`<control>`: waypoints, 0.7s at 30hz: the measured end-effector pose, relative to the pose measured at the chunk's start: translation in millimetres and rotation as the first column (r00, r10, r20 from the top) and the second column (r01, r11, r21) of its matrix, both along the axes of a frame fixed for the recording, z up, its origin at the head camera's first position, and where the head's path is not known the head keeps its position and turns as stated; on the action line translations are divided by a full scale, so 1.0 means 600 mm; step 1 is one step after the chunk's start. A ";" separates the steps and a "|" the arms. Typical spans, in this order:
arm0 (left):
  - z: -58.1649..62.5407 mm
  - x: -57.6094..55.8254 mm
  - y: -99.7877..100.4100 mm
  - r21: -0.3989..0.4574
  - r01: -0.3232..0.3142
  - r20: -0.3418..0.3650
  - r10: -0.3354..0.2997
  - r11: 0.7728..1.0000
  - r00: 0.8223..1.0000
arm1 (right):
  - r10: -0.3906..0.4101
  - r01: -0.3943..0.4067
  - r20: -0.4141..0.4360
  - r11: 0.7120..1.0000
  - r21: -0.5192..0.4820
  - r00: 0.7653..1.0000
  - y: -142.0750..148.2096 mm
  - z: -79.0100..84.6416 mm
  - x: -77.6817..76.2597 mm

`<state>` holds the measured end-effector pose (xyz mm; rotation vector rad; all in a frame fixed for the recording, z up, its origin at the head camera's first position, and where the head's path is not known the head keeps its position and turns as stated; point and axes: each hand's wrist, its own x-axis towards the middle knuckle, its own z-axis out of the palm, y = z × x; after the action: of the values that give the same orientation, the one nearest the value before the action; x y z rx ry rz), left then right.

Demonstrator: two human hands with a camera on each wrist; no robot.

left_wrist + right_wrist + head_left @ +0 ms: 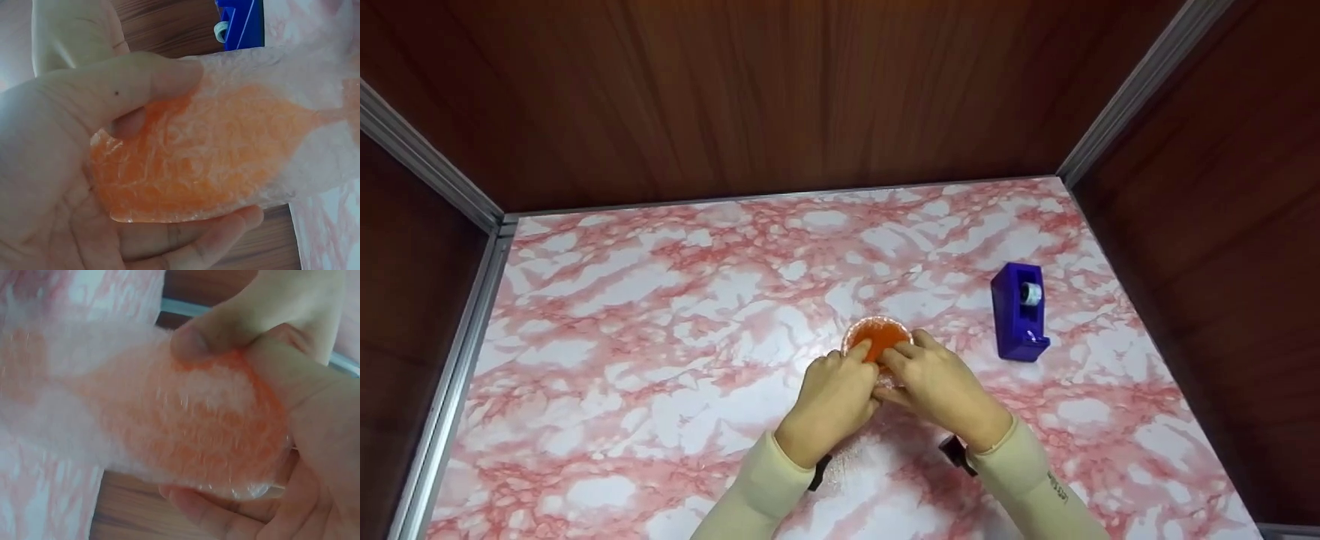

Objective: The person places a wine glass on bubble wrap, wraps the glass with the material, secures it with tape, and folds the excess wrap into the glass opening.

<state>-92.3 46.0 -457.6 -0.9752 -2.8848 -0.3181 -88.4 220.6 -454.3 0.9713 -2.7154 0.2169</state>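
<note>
An orange goblet [881, 331] stands upright near the front middle of the table, its round mouth facing up. Clear bubble wrap [225, 169] sleeves its bowl, and the narrow stem and the base show hazily through the plastic. At the near left of the rim my left hand [832, 394] grips the wrapped bowl, fingers bent over the edge. My right hand [945, 386] holds the near right side in the same way. In the right wrist view, the thumb lies by the rim of the wrapped goblet [202, 422] and the other fingers run along its opposite side.
A purple tape dispenser [1016, 319] with a roll of tape stands to the right of the hands. The marbled pink-and-white table [660, 337] is bordered by dark wood panels [735, 97] at the back and both sides.
</note>
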 end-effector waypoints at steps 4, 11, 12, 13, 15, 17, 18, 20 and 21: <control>0.002 -0.002 -0.002 0.003 0.003 -0.005 -0.003 1.000 1.000 | -0.051 0.050 0.002 0.993 0.103 0.999 0.001 0.004 -0.002; -0.007 0.005 0.000 0.025 -0.005 -0.129 0.008 1.000 0.992 | 0.002 0.000 -0.028 0.998 0.069 1.000 0.006 -0.009 -0.010; -0.007 0.005 0.000 0.033 -0.006 -0.132 0.011 0.999 0.991 | 0.016 -0.014 -0.032 0.999 0.052 0.999 0.007 -0.011 -0.011; -0.007 0.005 0.001 0.040 -0.004 -0.128 0.009 0.999 0.992 | 0.026 -0.025 -0.035 0.999 0.039 0.999 0.008 -0.013 -0.012; -0.006 0.005 0.001 0.043 0.004 -0.105 0.001 0.999 0.994 | 0.029 -0.028 -0.038 0.999 0.024 0.999 0.011 -0.015 -0.012; -0.003 0.004 0.001 0.035 0.011 -0.068 -0.008 0.999 0.998 | 0.014 -0.013 -0.027 1.000 0.028 1.000 0.011 -0.015 -0.009; -0.001 0.004 0.001 0.028 0.013 -0.049 -0.012 1.000 0.999 | 0.004 -0.004 -0.015 1.000 0.029 1.000 0.010 -0.015 -0.008; 0.001 0.005 0.001 0.018 0.014 -0.025 -0.014 1.000 1.000 | -0.017 0.017 0.000 0.999 0.035 1.000 0.008 -0.014 -0.006; 0.002 0.005 0.000 0.016 0.013 -0.022 -0.012 1.000 1.000 | -0.021 0.021 0.004 0.999 0.037 1.000 0.007 -0.014 -0.006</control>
<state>-89.0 46.3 -456.7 -0.9882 -2.8533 -0.3293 -91.8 225.0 -462.5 0.9529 -2.7417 0.1658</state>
